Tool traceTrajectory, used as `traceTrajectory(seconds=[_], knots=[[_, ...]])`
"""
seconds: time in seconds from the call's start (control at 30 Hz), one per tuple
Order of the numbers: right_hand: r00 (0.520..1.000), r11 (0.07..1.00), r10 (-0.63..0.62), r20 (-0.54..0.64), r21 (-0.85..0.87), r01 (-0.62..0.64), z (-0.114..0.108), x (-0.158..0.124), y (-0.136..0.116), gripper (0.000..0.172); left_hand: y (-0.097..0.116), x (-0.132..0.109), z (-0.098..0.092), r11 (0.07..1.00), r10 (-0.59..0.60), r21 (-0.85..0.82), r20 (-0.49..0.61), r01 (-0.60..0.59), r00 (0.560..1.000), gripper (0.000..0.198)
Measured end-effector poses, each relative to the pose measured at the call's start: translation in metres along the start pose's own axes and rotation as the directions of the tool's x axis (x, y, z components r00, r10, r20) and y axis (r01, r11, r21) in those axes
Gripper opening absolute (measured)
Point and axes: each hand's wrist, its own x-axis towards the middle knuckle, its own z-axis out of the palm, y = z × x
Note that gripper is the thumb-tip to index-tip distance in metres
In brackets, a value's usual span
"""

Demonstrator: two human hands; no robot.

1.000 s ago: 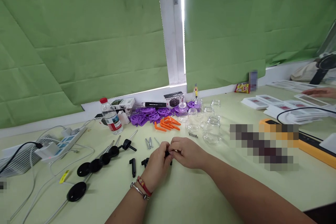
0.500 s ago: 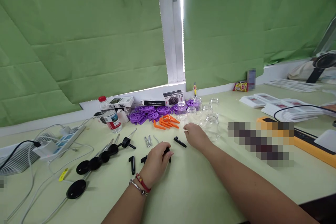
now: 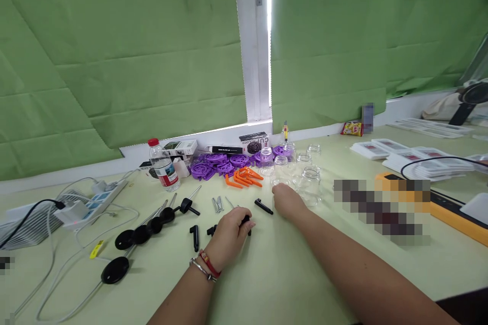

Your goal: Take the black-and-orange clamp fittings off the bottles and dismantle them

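My left hand is closed around a black plastic piece, mostly hidden by the fingers. A thin metal rod tip shows just beyond it. My right hand has its fingers curled, close by a clear glass jar; whatever the fingers hold is hidden. Between the hands lies a black L-shaped plastic part. Another black L-shaped part is left of my left hand, and a third black part is partly covered by it. Several silver screws rest just beyond.
Behind are orange curved parts, purple openwork discs and more glass jars. To the left are black discs on metal rods, a water bottle and a power strip. White cards lie at right.
The whole view has shifted slightly. My right hand has drawn a little nearer to me, while my left hand stays in place around the black piece.
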Motion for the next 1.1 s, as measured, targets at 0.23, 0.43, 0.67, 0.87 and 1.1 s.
traceTrajectory(seconds=[0.23, 0.43, 0.67, 0.87, 1.1], knots=[[0.999, 0.998, -0.044, 0.02, 0.048, 0.043, -0.005, -0.008, 0.0, 0.017, 0.002, -0.001, -0.001, 1.0, 0.012, 0.007, 0.008, -0.012, 1.0, 0.014], [0.996, 0.984, -0.085, -0.039, 0.151, 0.09, -0.004, -0.002, 0.0, 0.016, 0.001, 0.0, -0.001, 1.0, 0.015, 0.014, 0.004, -0.015, 1.0, 0.012], [0.987, 0.968, -0.041, -0.158, 0.238, 0.079, -0.011, 0.001, -0.005, 0.012, 0.001, 0.0, 0.0, 1.0, 0.014, -0.002, 0.004, -0.014, 1.0, 0.011], [0.894, 0.64, -0.224, -0.389, 0.633, 0.436, -0.024, -0.029, -0.026, 0.013, 0.001, 0.001, 0.0, 1.0, -0.008, -0.026, -0.008, 0.008, 1.0, 0.01], [0.821, 0.454, -0.401, -0.406, 0.69, 0.563, -0.015, -0.048, -0.046, 0.008, -0.001, 0.002, 0.002, 0.997, -0.005, -0.072, -0.003, 0.005, 1.0, 0.012]])
